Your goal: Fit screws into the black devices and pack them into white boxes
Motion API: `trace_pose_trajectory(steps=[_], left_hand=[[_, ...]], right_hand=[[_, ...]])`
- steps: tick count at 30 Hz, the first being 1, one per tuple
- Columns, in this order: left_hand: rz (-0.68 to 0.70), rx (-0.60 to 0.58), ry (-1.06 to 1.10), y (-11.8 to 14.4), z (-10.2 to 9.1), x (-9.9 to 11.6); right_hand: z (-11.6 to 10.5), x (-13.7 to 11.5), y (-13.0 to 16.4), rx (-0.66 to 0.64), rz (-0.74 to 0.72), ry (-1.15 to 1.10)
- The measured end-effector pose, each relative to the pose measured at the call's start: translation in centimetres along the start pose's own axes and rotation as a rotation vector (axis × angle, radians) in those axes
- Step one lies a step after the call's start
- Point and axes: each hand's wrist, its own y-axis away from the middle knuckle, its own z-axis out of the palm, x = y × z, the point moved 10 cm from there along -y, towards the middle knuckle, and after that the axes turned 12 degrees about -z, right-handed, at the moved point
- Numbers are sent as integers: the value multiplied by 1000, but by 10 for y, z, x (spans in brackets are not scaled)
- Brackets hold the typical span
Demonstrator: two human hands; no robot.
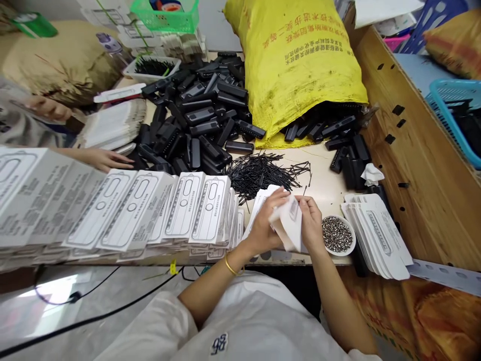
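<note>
Cluttered counter (326,170): at six o'clock, left hand (263,220) and right hand (310,223) both pinch one white sleeve (291,225), probably thin card, light and bendy, best held by its edges; screws (337,234) at three o'clock.

**Colours and patterns on the packing table**

A white card sleeve (291,223) with fine dark print is seen between the left hand (265,225) and the right hand (310,223); a gold bangle (230,265) is worn on the left wrist. White boxes (150,210) with grey outline drawings and small grey text are lined up at the left. A heap of black plastic cases (203,120) and a scatter of thin black pins (263,173) are shown on the pale beige table (323,175). A yellow woven sack (296,65) is printed with red characters. Silvery metal bits are held in a white bowl (338,235). A green mesh basket (165,17) and a blue basket (454,115) are visible at the edges.
</note>
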Motion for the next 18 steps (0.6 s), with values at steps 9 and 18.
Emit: trace_pose_trajectory(steps=[9,18], left_hand=[[-357,146,-340,-9,-13,-34],[-539,-146,-559,4,20,-48]], right_hand=[[46,1,52,-829,-651,845],[-96,-59,-12,147,-382,166]])
